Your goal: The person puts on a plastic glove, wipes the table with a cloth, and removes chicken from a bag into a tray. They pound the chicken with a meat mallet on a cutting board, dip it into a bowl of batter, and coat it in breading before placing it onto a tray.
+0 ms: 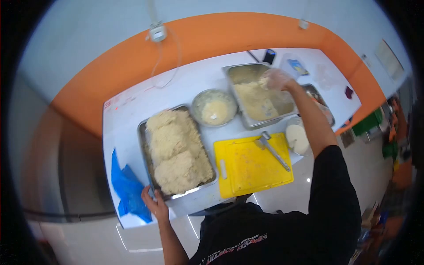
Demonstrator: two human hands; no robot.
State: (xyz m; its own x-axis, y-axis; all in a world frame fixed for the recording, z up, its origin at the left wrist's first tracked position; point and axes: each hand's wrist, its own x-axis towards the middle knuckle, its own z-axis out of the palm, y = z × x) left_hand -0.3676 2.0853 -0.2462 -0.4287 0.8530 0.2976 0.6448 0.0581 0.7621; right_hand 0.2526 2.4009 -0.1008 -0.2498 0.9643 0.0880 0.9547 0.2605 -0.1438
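Note:
My right hand (279,80), in a clear plastic glove, is over the back right of a deep metal pan (249,125). Pale crumbs (254,98) spread across its bottom. Its fingers are curled and a little blurred, with a pale crumbly clump at their tips. My bare left hand (155,206) grips the near left corner of a shallow metal tray (142,145), fingers outside the edge and thumb by the rim. Heaped high in this tray is a pale crumb-covered mass (176,150). Between tray and pan stands a metal bowl (214,107) with pale mixture inside.
A yellow cutting board (243,161) carries a metal mallet-like tool (276,152). A round container of white stuff (297,138) stands right of it. Blue plastic (129,190) lies at the left. Behind my right forearm is another metal tray (329,115). A black cup-like object (269,56) stands at the back.

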